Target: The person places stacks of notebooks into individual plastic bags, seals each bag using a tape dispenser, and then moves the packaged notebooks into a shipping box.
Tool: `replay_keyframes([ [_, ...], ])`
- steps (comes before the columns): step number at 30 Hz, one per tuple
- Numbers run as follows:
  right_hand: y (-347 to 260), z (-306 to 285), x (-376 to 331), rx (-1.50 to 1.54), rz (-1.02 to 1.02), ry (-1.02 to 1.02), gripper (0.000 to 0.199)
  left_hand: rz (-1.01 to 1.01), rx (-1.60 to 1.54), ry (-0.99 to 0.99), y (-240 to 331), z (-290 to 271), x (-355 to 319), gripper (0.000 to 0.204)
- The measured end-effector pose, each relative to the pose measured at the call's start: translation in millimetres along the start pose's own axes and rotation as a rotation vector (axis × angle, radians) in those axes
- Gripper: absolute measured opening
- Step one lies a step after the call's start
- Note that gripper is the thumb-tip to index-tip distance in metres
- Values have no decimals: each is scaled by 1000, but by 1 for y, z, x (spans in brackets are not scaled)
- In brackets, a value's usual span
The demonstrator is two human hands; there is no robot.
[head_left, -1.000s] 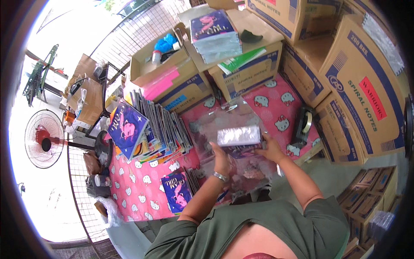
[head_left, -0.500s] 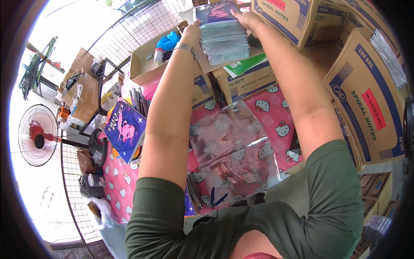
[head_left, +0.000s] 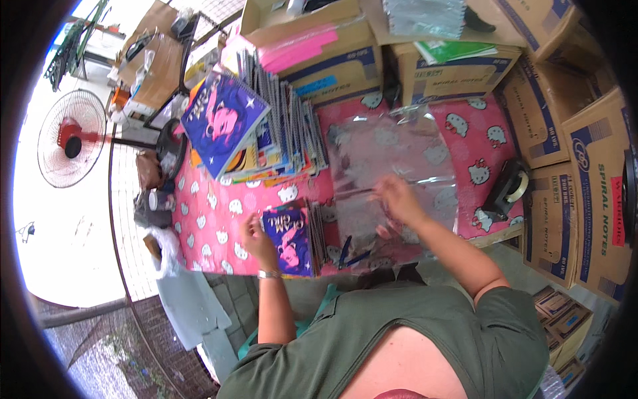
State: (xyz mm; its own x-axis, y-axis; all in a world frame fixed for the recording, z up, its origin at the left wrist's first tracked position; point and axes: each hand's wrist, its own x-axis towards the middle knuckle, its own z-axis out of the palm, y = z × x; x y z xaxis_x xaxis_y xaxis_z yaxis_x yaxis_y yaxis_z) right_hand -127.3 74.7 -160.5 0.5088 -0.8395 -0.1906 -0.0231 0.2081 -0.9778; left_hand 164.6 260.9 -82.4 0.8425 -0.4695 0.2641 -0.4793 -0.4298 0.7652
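Note:
My left hand [head_left: 255, 241] is at the left edge of a small stack of spiral notebooks with a purple cover [head_left: 290, 243], its fingers loosely apart and gripping nothing. Over a clear plastic sheet [head_left: 425, 156] spread on the table hovers my right hand [head_left: 400, 203], slightly blurred, thumb and fingers apart with nothing between them. A pair of dark blue snips [head_left: 352, 255] lies at the sheet's near edge, right of the small stack. Farther left stands a large pile of spiral notebooks [head_left: 292, 123], with another purple-covered notebook [head_left: 224, 123] leaning on top.
A pink patterned cloth [head_left: 219, 229] covers the table. Cardboard boxes [head_left: 458, 80] line the back and right. Clear plastic sleeves [head_left: 423, 16] lie on a far box, near a green notebook [head_left: 458, 52]. A tape dispenser [head_left: 508, 189] sits right; a fan [head_left: 72, 143] stands left.
Both hands have come back from the sleeves and purple notebook on the far box to the near table. The left is now by the small stack, the right over the plastic sheet. The view has shifted.

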Motion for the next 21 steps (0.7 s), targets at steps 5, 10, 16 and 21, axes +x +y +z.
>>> replay_keyframes([
  [5, 46, 143, -34, -165, 337, -533, 74, -981, -375, -691, -110, -24, 4, 75],
  [10, -13, 163, -15, -246, -381, -79, 70, -614, -394, -338, -111, -46, 44, 86],
  [16, -210, 159, 137, 292, -363, -47, 68, -302, -763, -420, 87, -49, 199, 86],
  [21, -268, 175, 135, -181, 73, -300, 49, -431, -536, -618, 148, -35, 248, 72],
])
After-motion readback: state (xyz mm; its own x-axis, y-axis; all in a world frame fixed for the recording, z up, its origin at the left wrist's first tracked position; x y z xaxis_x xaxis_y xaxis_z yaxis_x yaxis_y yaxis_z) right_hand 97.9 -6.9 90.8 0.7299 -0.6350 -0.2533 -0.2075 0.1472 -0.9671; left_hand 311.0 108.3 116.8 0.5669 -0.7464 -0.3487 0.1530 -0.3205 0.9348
